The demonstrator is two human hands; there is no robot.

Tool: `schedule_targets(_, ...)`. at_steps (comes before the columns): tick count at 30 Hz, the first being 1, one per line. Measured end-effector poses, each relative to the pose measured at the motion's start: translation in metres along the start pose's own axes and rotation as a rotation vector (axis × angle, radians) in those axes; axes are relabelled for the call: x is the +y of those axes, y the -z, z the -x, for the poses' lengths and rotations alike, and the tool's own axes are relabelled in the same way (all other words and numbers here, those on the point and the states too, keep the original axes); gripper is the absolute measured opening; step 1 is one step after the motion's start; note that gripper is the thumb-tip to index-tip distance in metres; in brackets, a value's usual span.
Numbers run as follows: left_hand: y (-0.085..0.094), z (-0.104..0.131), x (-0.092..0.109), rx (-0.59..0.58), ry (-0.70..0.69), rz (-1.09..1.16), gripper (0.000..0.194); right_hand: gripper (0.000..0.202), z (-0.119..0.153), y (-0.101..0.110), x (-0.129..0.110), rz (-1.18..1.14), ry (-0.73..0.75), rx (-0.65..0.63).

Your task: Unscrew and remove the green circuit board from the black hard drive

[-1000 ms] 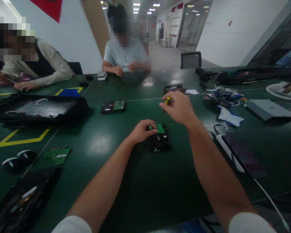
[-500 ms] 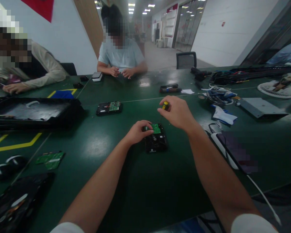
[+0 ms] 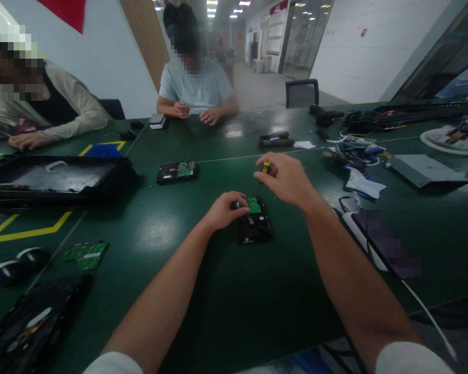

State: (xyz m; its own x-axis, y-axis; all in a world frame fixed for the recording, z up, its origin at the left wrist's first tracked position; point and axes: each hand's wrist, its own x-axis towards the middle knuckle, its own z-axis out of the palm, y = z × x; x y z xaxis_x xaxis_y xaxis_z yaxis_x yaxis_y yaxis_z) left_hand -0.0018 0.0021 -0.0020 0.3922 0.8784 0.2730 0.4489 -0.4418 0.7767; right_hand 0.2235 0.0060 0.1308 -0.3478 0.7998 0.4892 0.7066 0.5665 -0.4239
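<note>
A black hard drive (image 3: 253,228) with a green circuit board (image 3: 253,204) lies on the dark green table in front of me. My left hand (image 3: 231,209) grips the drive's upper left side, thumb resting over the board and fingers curled at the edge. In my right hand (image 3: 283,176) is a screwdriver (image 3: 266,167) with a yellow and black handle, pinched between thumb and fingers. It stands nearly upright, its thin shaft pointing down at the drive's upper right corner. Whether the tip sits in a screw is too small to tell.
Another hard drive (image 3: 177,172) lies farther back. At left are a black tray-like casing (image 3: 58,179), a loose circuit board (image 3: 86,254) and a larger black drive (image 3: 35,322). To the right are a glove (image 3: 364,183), a metal box (image 3: 429,170) and a phone-like device (image 3: 386,244). Two people sit across the table.
The whole view has shifted slightly. Both hands keep nearly the same place on the drive and screwdriver; the right fingers have turned a little around the handle. The person opposite moved their hands.
</note>
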Motion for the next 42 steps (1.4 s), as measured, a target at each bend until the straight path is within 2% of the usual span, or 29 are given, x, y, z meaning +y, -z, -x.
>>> schedule_targets(5,-0.0007,-0.0004,-0.0017,0.000,-0.017,0.005,0.011,0.017,0.0004,0.0008,-0.0045,-0.016,-0.006,0.022)
schedule_targets(14,-0.0010,-0.0007,-0.0022,0.009,-0.040,0.003,0.010,0.015,-0.0004,-0.0042,-0.0007,-0.040,0.002,-0.015)
schedule_targets(23,-0.0005,-0.0009,0.0021,-0.003,0.002,0.000,0.009,0.017,-0.0005,-0.0036,-0.0021,-0.039,-0.020,-0.031)
schedule_targets(42,0.0003,0.0001,-0.0005,-0.002,-0.002,-0.014,0.010,0.021,-0.0009,-0.0063,-0.0005,-0.034,-0.023,-0.010)
